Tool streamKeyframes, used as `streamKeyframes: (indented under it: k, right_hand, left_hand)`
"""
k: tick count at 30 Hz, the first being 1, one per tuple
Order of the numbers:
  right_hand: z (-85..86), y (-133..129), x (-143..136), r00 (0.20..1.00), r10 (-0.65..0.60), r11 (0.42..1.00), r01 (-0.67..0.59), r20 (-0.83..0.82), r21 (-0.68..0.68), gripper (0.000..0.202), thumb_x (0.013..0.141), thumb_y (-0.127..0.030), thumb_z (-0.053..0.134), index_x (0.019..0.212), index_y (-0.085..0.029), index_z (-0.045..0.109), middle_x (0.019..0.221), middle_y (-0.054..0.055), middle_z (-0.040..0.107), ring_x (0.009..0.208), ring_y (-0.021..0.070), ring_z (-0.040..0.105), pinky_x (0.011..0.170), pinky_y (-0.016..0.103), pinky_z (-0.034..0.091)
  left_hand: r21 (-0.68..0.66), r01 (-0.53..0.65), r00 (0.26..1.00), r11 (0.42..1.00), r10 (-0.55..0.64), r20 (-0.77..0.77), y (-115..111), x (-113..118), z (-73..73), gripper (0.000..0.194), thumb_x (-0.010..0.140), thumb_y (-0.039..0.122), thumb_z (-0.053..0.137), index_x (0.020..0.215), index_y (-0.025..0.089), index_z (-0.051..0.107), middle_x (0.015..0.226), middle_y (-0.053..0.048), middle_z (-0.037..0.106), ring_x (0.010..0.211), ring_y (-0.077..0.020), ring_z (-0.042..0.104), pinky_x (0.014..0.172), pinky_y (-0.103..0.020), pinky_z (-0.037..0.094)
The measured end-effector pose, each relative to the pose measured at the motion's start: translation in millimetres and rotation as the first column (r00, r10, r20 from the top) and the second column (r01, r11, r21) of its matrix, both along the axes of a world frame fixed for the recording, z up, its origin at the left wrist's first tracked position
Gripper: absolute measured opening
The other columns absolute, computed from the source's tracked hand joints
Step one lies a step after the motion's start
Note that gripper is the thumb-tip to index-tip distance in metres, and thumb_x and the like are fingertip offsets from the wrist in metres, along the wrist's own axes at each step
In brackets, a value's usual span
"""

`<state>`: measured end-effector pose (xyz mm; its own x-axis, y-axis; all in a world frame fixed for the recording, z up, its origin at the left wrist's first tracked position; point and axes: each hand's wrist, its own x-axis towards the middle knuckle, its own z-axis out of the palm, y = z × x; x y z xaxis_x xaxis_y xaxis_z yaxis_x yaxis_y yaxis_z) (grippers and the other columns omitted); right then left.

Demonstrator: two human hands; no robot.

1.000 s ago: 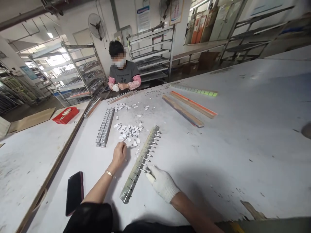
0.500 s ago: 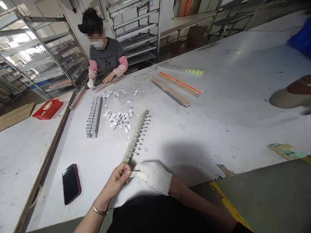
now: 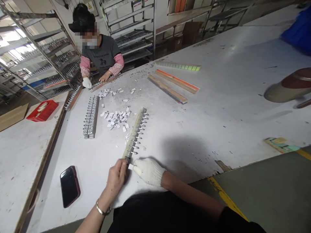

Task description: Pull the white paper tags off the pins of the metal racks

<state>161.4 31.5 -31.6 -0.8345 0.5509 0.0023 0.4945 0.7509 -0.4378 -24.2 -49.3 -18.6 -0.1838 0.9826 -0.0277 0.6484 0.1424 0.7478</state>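
A long pale strip (image 3: 134,136) lies slanted on the white table, with a row of small metal-looking pieces sticking out along its right side. My bare left hand (image 3: 117,174) is at the strip's near end, fingers pinched together against it; what is between the fingertips is hidden. Just right of it, my right hand (image 3: 150,171), in a white knit glove, is closed on a small white piece (image 3: 131,167) that pokes out toward the left fingers. Beyond the strip's left side is a loose pile of similar small white pieces (image 3: 116,119).
Two rows of silvery pieces on bars (image 3: 91,118) stand left of the pile. A phone (image 3: 70,186) lies near left, a red bin (image 3: 42,110) farther back. Flat wooden strips (image 3: 167,89) lie at far right-centre. A co-worker (image 3: 102,58) works across the table (image 3: 218,129).
My hands have drawn slightly apart. The left fingers have shifted up onto the strip's near end, and the white piece now shows clear in my right hand. The whole view has shifted a little.
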Motion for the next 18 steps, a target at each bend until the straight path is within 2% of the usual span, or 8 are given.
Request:
streamKeyframes:
  k: [2, 3, 5, 7, 10, 15, 18]
  right_hand:
    - [-4.9, 5, -9, 0.978, -0.194, 0.981, 0.196, 0.072, -0.014, 0.032, 0.102, -0.030, 0.037, 0.099, -0.019, 0.067, 0.086, 0.008, 0.075, 0.076, 0.0241, 0.072, 0.064, 0.032, 0.047]
    - [-8.1, 6, -14, 0.959, -0.261, 0.965, 0.263, 0.108, -0.007, 0.031, 0.101, -0.027, 0.038, 0.099, -0.019, 0.067, 0.084, 0.009, 0.075, 0.076, 0.0258, 0.073, 0.062, 0.033, 0.048]
    - [-14.7, 5, -24, 0.935, -0.318, 0.948, 0.318, 0.160, 0.027, 0.027, 0.098, -0.021, 0.041, 0.097, -0.015, 0.068, 0.081, 0.013, 0.075, 0.077, 0.0304, 0.074, 0.061, 0.035, 0.050]
    - [-19.6, 1, -32, 0.929, -0.320, 0.947, 0.317, 0.184, 0.046, 0.024, 0.093, -0.014, 0.044, 0.095, -0.012, 0.068, 0.083, 0.017, 0.075, 0.078, 0.0333, 0.075, 0.061, 0.038, 0.052]
    - [-21.1, -1, -38, 0.947, -0.265, 0.964, 0.260, 0.183, 0.047, 0.021, 0.089, -0.009, 0.047, 0.093, -0.009, 0.068, 0.084, 0.020, 0.075, 0.080, 0.0327, 0.075, 0.063, 0.039, 0.053]
    - [-14.7, 5, -44, 0.967, -0.187, 0.982, 0.186, 0.173, 0.023, 0.020, 0.087, -0.008, 0.049, 0.095, -0.010, 0.067, 0.081, 0.017, 0.073, 0.076, 0.0342, 0.074, 0.060, 0.040, 0.052]
    - [-15.2, 11, -44, 0.966, -0.192, 0.980, 0.197, 0.173, -0.011, 0.018, 0.086, -0.009, 0.050, 0.091, -0.013, 0.067, 0.081, 0.015, 0.074, 0.075, 0.0344, 0.074, 0.059, 0.040, 0.052]
  left_hand:
    - [0.078, -0.072, 0.990, 0.994, 0.081, -0.118, 20, -15, -7.0, 0.034, 0.103, 0.043, 0.036, 0.109, 0.021, 0.060, 0.065, 0.003, 0.057, 0.059, -0.0174, 0.056, 0.061, -0.029, 0.045]
    - [0.111, -0.064, 0.982, 0.992, 0.082, -0.168, 30, -21, -11.6, 0.034, 0.103, 0.041, 0.036, 0.108, 0.020, 0.061, 0.071, 0.000, 0.061, 0.066, -0.0190, 0.060, 0.066, -0.031, 0.047]
    - [0.123, 0.016, 0.976, 0.992, 0.011, -0.219, 46, -27, -21.8, 0.033, 0.102, 0.039, 0.036, 0.095, 0.021, 0.062, 0.080, -0.004, 0.064, 0.077, -0.0212, 0.063, 0.073, -0.034, 0.050]
    - [0.100, 0.077, 0.973, 0.992, -0.053, -0.224, 55, -27, -30.8, 0.034, 0.102, 0.038, 0.035, 0.084, 0.022, 0.059, 0.081, -0.005, 0.063, 0.078, -0.0216, 0.063, 0.076, -0.035, 0.051]
    - [0.101, 0.083, 0.972, 0.991, -0.058, -0.229, 55, -22, -37.5, 0.033, 0.103, 0.036, 0.033, 0.082, 0.023, 0.055, 0.080, -0.004, 0.060, 0.078, -0.0211, 0.061, 0.077, -0.036, 0.051]
    - [0.101, 0.089, 0.968, 0.991, -0.062, -0.242, 48, -18, -37.5, 0.031, 0.104, 0.033, 0.033, 0.082, 0.023, 0.053, 0.083, -0.004, 0.059, 0.078, -0.0198, 0.059, 0.076, -0.034, 0.050]
    - [0.086, 0.094, 0.970, 0.992, -0.072, -0.233, 48, -24, -35.4, 0.033, 0.104, 0.033, 0.034, 0.081, 0.022, 0.056, 0.080, -0.003, 0.060, 0.076, -0.0193, 0.061, 0.075, -0.034, 0.051]
